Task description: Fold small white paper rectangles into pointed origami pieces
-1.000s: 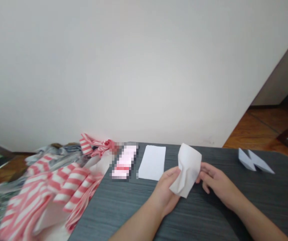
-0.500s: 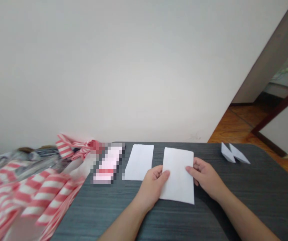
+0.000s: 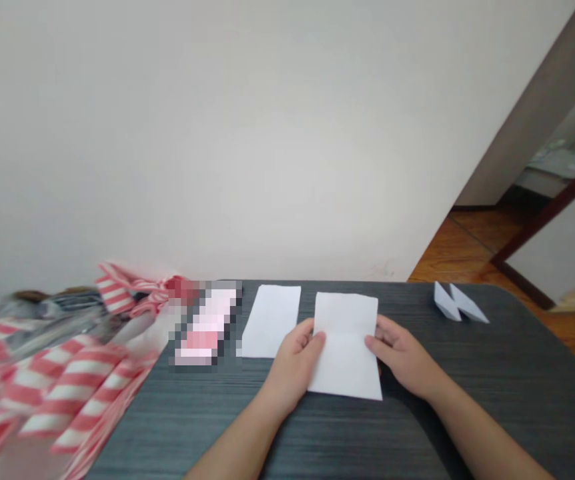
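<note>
A white sheet of paper [image 3: 346,357] is held up above the dark table, with a faint crease across its middle. My left hand [image 3: 297,360] pinches its left edge, thumb on the front and fingers behind. On the opposite edge, my right hand [image 3: 400,350] grips the sheet the same way. Behind and left of my left hand lies a stack or sheet of white paper [image 3: 272,320] on the table. To the right, farther back, stands a folded white paper piece [image 3: 460,304] with two pointed parts.
The dark wood-grained table [image 3: 207,413] meets a pale wall [image 3: 287,147]. A pixelated pink and white item [image 3: 212,320] lies near its left edge. Striped red and white cloth [image 3: 72,387] is heaped at the left. Wooden floor [image 3: 467,247] shows at the right.
The held sheet now shows a crease across its middle and its upper part is bent slightly. Both hands keep their grip; the whole view has shifted a little.
</note>
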Motion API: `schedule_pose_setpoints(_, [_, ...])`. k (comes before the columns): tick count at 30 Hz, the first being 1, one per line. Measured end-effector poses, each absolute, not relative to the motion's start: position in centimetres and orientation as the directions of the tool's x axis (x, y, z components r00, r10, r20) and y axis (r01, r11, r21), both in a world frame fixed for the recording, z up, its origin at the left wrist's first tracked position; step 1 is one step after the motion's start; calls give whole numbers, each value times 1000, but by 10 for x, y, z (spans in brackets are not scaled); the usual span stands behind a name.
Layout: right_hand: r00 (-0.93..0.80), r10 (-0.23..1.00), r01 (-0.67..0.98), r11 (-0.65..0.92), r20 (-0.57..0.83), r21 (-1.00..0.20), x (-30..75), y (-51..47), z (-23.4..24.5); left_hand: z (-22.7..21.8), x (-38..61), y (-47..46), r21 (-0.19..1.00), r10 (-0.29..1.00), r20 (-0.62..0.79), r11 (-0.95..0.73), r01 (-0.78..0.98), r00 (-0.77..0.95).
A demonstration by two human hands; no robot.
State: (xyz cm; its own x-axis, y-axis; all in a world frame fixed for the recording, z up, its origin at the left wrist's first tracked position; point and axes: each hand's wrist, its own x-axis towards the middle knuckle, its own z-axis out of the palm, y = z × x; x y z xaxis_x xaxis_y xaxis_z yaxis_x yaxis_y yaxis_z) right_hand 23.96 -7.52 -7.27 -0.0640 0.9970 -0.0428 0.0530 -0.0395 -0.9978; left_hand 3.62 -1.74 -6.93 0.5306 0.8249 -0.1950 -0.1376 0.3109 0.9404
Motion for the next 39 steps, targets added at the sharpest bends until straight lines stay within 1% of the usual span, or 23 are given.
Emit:
schedule_pose_setpoints(6, [-37,999,264,30,21,-964,248,-76,-72,-70,36,-16,921,885,-218,326,-213,411])
schedule_pose_setpoints(9, [-49,997,315,67,54,-947,249,-75,-70,-70,36,-15,914,887,-218,332,-233,408])
schedule_pose_setpoints(12, [-59,996,336,77,61,-939,250,-74,-69,-70,36,-15,918,870,-217,337,-210,444])
schedule_pose_setpoints(14, [-60,997,337,74,57,-938,250,-74,-70,-71,37,-16,923,863,-227,338,-182,451])
schedule_pose_setpoints(16, [-13,999,300,41,39,-953,250,-74,-75,-71,39,-16,927,868,-235,335,-167,437])
schedule_pose_setpoints(17, [26,999,260,12,20,-965,250,-75,-78,-71,39,-16,928,872,-235,332,-166,430])
schedule_pose_setpoints(19, [79,996,110,-49,-41,-993,249,-75,-83,-71,40,-16,930,874,-230,328,-169,428])
schedule_pose_setpoints(21, [65,995,15,-83,-82,-996,248,-76,-87,-70,40,-16,933,874,-227,322,-161,430])
schedule_pose_setpoints(22, [52,995,19,-89,-88,-996,247,-76,-87,-69,40,-16,936,875,-226,316,-153,428])
schedule_pose_setpoints(25, [-12,994,97,-104,-106,-990,244,-76,-83,-68,40,-17,946,876,-217,298,-128,431])
schedule_pose_setpoints(27, [-34,993,112,-110,-115,-988,243,-75,-79,-68,40,-17,951,872,-212,288,-112,442])
schedule_pose_setpoints(33, [39,995,145,-95,-90,-985,245,-73,-76,-67,41,-18,961,869,-211,269,-68,448])
schedule_pose_setpoints(39, [92,993,174,-90,-75,-981,244,-74,-72,-73,41,-17,975,813,-186,223,0,552])
